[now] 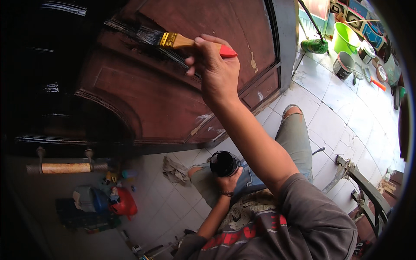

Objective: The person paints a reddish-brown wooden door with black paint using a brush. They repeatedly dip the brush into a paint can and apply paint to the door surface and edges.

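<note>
My right hand (216, 71) is closed around the wood-and-red handle of a paintbrush (185, 42). The brush's dark, wet-looking bristles meet a raised moulding on a brown panelled door (169, 99). Glossy black paint covers the door's left part and streaks the moulding near the bristles. Down by my lap, my left hand (232, 180) grips a round container of black paint (222, 164), its open top facing up. Part of that hand is hidden under the container.
A door handle (65, 168) sticks out at the lower left. On the tiled floor lie a crumpled rag (175, 170) and a red bag (125, 203). A lime-green bucket (345, 38) and a dark can (343, 66) stand at the upper right; a wooden frame (368, 190) is at the right.
</note>
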`<state>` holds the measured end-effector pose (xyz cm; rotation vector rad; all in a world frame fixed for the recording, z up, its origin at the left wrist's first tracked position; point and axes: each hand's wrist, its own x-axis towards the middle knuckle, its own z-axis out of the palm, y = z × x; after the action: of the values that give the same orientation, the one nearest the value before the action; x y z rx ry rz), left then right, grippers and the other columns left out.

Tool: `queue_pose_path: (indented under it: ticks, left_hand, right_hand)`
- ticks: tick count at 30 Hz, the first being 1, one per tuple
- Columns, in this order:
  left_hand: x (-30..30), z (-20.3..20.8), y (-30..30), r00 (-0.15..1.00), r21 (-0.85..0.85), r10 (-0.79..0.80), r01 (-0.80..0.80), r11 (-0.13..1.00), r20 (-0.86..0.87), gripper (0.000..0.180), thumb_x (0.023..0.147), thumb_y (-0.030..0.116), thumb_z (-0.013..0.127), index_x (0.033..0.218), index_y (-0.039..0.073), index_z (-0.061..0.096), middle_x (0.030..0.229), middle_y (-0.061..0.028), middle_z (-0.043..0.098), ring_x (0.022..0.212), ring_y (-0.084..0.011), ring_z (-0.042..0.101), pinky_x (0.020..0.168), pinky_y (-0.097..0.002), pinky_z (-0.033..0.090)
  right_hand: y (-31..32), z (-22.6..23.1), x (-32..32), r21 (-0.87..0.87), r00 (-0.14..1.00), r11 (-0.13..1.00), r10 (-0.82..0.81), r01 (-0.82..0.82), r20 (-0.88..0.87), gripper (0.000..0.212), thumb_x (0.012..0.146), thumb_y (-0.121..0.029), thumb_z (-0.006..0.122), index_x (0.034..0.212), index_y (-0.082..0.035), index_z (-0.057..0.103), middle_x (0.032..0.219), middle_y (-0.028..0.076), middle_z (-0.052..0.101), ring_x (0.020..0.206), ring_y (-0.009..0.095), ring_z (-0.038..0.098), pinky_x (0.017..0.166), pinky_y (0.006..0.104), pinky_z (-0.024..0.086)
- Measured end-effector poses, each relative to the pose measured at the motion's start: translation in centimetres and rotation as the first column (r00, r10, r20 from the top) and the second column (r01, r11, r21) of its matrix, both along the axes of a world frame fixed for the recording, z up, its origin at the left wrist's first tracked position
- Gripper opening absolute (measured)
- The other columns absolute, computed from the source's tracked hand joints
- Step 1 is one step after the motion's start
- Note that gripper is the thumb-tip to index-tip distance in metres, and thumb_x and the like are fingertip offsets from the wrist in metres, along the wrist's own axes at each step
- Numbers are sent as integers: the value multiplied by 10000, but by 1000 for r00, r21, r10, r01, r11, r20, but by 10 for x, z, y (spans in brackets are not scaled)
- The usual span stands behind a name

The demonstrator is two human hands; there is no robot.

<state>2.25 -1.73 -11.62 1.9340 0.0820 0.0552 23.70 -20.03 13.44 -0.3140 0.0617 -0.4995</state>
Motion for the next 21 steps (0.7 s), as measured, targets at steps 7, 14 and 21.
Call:
queue_pose_path:
  ticks: [7,14,21]
  left_hand:
    - [-8,-15,5,998,-75,41,-36,997,57,831,665,159,919,1343,-22,475,1244,-89,599,1143,-194,600,1063,-355,442]
    - [-14,-18,11,996,2,-3,3,1000,86,932,670,150,914,1419,-35,391,1314,-103,551,1198,-201,559,1101,-364,403]
    - [-14,-14,6,990,-78,77,-69,995,117,927,670,154,915,1420,-35,405,1299,-105,568,1193,-199,565,1102,-358,396]
  right_hand:
    - [-15,-200,-26,-196,850,978,-40,-74,-525,220,919,-128,654,1079,9,591,857,137,694,611,171,653,496,274,541]
    - [-7,-99,-5,-892,807,452,-515,-29,-287,174,837,-140,687,938,1,693,770,178,695,664,281,686,688,360,534]
    - [-34,-55,-22,-295,987,955,-66,20,-148,214,923,-97,665,1083,36,615,845,118,696,604,127,615,479,244,470]
